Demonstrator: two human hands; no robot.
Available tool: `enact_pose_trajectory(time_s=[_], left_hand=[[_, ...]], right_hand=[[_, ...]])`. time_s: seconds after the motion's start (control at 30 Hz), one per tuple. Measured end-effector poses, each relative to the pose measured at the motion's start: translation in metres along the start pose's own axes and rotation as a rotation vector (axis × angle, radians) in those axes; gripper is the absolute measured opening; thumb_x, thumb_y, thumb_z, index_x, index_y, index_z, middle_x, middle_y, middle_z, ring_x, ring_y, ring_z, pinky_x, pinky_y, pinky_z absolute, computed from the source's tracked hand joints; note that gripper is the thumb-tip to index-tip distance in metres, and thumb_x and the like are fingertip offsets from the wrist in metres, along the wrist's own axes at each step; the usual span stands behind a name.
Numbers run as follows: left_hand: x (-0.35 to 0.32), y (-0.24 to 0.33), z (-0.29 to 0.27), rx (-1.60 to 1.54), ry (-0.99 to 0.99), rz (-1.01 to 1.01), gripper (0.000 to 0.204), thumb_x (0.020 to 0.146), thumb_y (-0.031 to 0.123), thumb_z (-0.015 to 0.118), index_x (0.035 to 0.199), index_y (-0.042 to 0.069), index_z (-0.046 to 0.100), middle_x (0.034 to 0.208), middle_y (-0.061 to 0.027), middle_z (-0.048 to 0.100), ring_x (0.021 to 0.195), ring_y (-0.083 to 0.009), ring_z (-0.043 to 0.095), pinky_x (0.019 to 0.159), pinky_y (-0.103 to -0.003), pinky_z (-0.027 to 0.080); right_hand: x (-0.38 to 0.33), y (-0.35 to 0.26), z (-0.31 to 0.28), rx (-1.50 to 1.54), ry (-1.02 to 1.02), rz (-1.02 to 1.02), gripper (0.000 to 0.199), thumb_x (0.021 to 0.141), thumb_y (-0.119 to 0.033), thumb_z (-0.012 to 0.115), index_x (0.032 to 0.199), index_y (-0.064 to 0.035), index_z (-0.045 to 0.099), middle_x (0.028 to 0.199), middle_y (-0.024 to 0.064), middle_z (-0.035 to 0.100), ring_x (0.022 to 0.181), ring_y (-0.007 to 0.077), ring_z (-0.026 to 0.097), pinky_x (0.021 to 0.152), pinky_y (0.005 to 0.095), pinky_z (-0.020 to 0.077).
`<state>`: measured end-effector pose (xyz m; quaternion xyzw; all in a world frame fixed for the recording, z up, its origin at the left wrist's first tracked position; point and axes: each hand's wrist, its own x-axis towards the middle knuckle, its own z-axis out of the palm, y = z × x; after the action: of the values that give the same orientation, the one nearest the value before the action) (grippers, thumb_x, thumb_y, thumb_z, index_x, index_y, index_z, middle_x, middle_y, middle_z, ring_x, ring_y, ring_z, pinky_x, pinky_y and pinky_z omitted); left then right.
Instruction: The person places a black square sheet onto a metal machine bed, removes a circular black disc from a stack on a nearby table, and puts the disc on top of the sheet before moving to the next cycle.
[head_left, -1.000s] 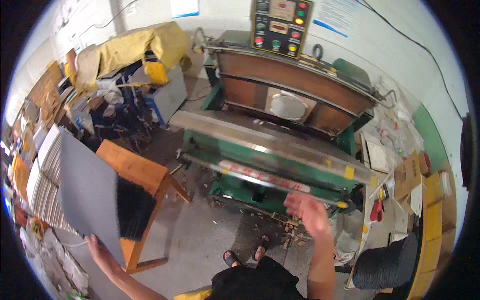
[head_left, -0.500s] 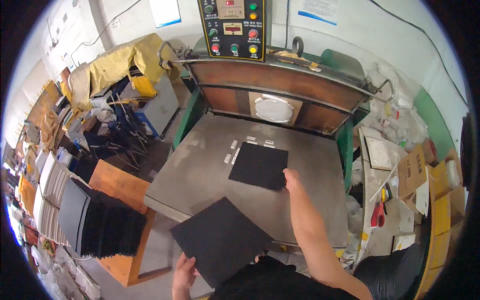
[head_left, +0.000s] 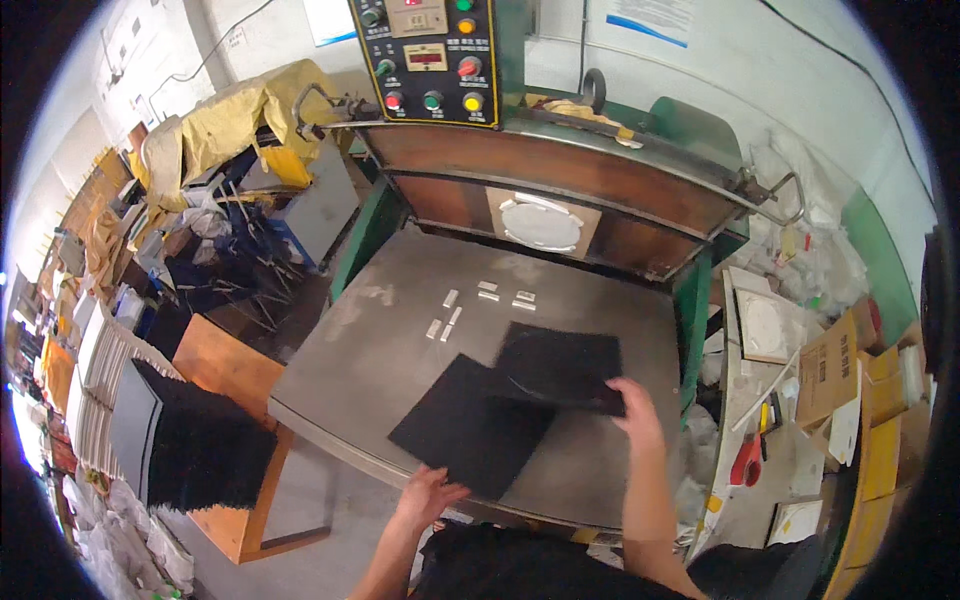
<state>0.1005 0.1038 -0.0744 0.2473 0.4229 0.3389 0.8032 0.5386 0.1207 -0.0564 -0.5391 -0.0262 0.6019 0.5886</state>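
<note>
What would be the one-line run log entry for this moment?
left hand: holds near black sheet | right hand: grips far black sheet | both on grey press bed

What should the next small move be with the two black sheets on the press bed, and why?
Probably lift the far black sheet clear with the right hand. That hand grips its near corner, and the sheet overlaps the near black sheet, which the left hand holds at its front edge on the grey press bed. Until the overlap is gone, the near sheet looks unable to slide in flat.
</note>
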Motion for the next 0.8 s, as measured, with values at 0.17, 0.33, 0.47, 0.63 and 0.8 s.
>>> enact_pose_trajectory(time_s=[0.17, 0.33, 0.47, 0.63, 0.8], left_hand=[[0.123, -0.024, 0.052, -0.216, 0.106, 0.017, 0.033, 0.093, 0.002, 0.048, 0.124, -0.004, 0.039, 0.115, -0.0223, 0.049, 0.1, -0.0381, 0.056, 0.09, -0.061, 0.052], [0.187, 0.013, 0.127, -0.215, 0.373, -0.055, 0.038, 0.093, 0.003, 0.048, 0.128, -0.008, 0.037, 0.128, -0.0268, 0.039, 0.104, -0.0393, 0.055, 0.096, -0.057, 0.052], [0.182, 0.009, 0.095, -0.004, 0.256, -0.155, 0.049, 0.091, 0.015, 0.056, 0.134, -0.002, 0.036, 0.117, -0.0211, 0.056, 0.114, -0.0368, 0.057, 0.085, -0.05, 0.056], [0.176, 0.003, 0.134, 1.172, 0.249, 0.554, 0.051, 0.081, 0.019, 0.067, 0.126, 0.002, 0.05, 0.112, -0.0146, 0.064, 0.113, -0.0351, 0.058, 0.094, -0.051, 0.048], [0.24, -0.01, 0.197, 1.757, 0.151, 0.836, 0.057, 0.078, 0.024, 0.067, 0.129, 0.005, 0.051, 0.141, -0.0163, 0.047, 0.138, -0.036, 0.034, 0.112, -0.055, 0.027]], right_hand=[[-0.124, 0.0, -0.148, -0.106, 0.279, -0.181, 0.025, 0.083, -0.012, 0.059, 0.106, -0.0012, 0.06, 0.093, 0.0116, 0.067, 0.079, 0.0238, 0.067, 0.071, 0.0382, 0.0576], [-0.202, 0.036, -0.179, 0.016, 0.513, -0.244, 0.037, 0.078, -0.01, 0.06, 0.115, -0.0034, 0.06, 0.1, 0.0102, 0.065, 0.084, 0.0246, 0.064, 0.075, 0.0377, 0.0536], [-0.239, 0.055, -0.139, 0.097, 0.574, -0.188, 0.04, 0.081, -0.007, 0.059, 0.12, 0.0, 0.058, 0.106, 0.0093, 0.066, 0.09, 0.0242, 0.064, 0.081, 0.0364, 0.0526], [-0.267, 0.077, -0.12, -0.105, 0.593, -0.271, 0.041, 0.086, -0.013, 0.059, 0.124, 0.001, 0.057, 0.112, 0.0128, 0.065, 0.099, 0.0276, 0.061, 0.087, 0.0368, 0.049], [-0.294, 0.087, -0.099, -0.771, 0.687, -0.448, 0.043, 0.091, -0.019, 0.059, 0.128, 0.0021, 0.055, 0.118, 0.0163, 0.063, 0.108, 0.031, 0.057, 0.092, 0.0371, 0.0454]])
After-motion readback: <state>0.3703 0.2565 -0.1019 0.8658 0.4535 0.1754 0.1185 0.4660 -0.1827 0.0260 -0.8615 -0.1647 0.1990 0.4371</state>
